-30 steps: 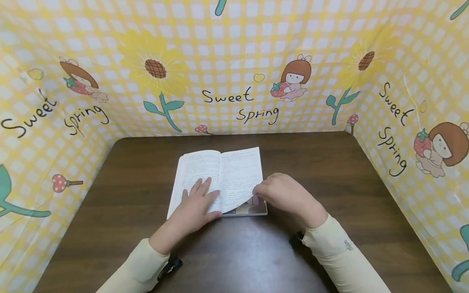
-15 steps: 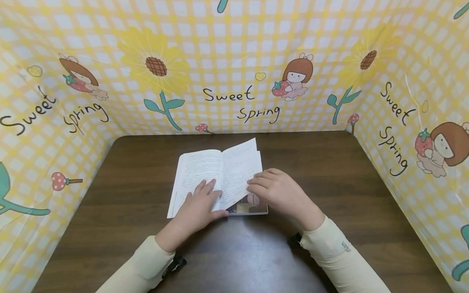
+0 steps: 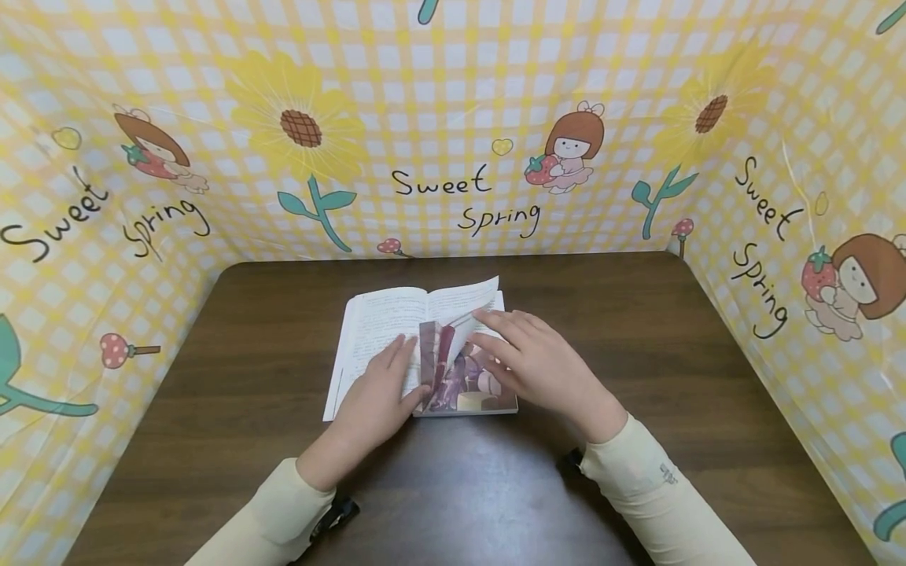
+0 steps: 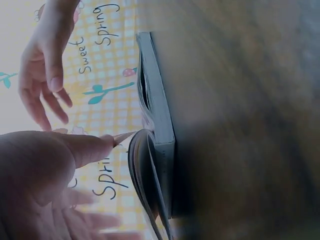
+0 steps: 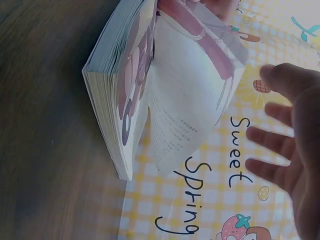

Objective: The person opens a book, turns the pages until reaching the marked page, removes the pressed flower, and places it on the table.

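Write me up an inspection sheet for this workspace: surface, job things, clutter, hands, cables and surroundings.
Surface: dark wood-grain table, glossy highlight at its near side.
Job's things: open book lying on the table; lifted leaf, curled, with printed text and part of a colour illustration.
Clutter: nothing seen.
Left hand: over the left page, fingers extended.
Right hand: fingers spread beside the leaf; contact unclear.
Cables: nothing seen.
Surroundings: yellow-and-white checked cloth printed "Sweet Spring".

Hands: two, left hand [image 3: 371, 401] and right hand [image 3: 541, 369]. At both, one book [image 3: 382, 310]. Beyond: two printed sunflower heads [image 3: 300, 128], one printed heart [image 3: 502, 147].
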Tool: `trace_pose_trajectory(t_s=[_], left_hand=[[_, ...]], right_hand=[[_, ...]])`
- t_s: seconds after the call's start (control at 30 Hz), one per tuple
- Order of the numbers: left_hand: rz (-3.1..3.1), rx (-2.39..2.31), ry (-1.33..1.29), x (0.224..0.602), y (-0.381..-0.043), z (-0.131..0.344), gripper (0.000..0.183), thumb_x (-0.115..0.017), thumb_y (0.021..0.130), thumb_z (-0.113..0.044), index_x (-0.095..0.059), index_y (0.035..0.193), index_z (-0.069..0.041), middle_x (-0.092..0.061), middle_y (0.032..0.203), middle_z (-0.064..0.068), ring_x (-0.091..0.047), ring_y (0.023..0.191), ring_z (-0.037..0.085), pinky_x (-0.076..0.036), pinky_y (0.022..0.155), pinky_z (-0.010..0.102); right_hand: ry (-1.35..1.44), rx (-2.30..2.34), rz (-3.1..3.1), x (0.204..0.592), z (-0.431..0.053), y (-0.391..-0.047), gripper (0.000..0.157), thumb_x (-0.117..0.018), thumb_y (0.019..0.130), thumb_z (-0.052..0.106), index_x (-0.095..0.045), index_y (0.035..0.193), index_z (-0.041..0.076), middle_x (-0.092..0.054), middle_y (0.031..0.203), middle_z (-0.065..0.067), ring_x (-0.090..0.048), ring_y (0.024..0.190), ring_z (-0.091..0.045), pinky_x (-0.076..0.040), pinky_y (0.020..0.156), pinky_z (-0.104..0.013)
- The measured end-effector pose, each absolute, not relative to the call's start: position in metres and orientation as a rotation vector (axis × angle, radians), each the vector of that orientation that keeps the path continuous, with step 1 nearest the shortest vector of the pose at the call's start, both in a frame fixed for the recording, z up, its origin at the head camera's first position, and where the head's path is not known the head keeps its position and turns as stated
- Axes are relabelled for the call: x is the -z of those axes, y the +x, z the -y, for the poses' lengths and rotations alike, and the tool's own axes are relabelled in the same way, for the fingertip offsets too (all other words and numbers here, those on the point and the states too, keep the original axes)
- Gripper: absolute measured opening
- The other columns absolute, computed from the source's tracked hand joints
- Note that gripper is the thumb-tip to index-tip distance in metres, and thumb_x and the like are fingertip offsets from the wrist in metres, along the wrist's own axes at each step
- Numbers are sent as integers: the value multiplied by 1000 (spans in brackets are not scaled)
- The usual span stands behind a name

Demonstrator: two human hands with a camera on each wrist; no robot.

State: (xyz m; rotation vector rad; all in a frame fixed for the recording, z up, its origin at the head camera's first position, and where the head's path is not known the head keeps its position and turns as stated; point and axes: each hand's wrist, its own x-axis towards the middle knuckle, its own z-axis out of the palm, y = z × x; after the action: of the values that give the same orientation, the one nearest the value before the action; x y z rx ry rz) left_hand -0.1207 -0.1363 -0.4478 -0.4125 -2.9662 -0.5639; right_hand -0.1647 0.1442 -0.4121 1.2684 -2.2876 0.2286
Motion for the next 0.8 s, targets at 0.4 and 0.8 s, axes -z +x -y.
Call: trace_pose_trajectory(t_s=[0.4, 0.8], left_hand=[[2861, 303, -452, 450, -123, 146, 122, -90, 78, -38, -9, 166, -16, 3, 173, 15, 0, 157, 45, -10, 113, 80], [2905, 307, -676, 446, -121, 148, 74, -77, 92, -25, -43, 158, -20, -24, 170, 11, -21, 155, 44, -17, 112, 80]], right_hand=[[1213, -287, 2752, 431, -147, -166, 82, -72, 95, 44, -32, 162, 20, -22, 170, -11, -27, 155, -31, -15, 126, -55], [1252, -362, 2967, 441, -147, -165, 91, -68, 90, 62, -31, 163, 22, -18, 171, -15, -21, 155, -43, -13, 123, -65]])
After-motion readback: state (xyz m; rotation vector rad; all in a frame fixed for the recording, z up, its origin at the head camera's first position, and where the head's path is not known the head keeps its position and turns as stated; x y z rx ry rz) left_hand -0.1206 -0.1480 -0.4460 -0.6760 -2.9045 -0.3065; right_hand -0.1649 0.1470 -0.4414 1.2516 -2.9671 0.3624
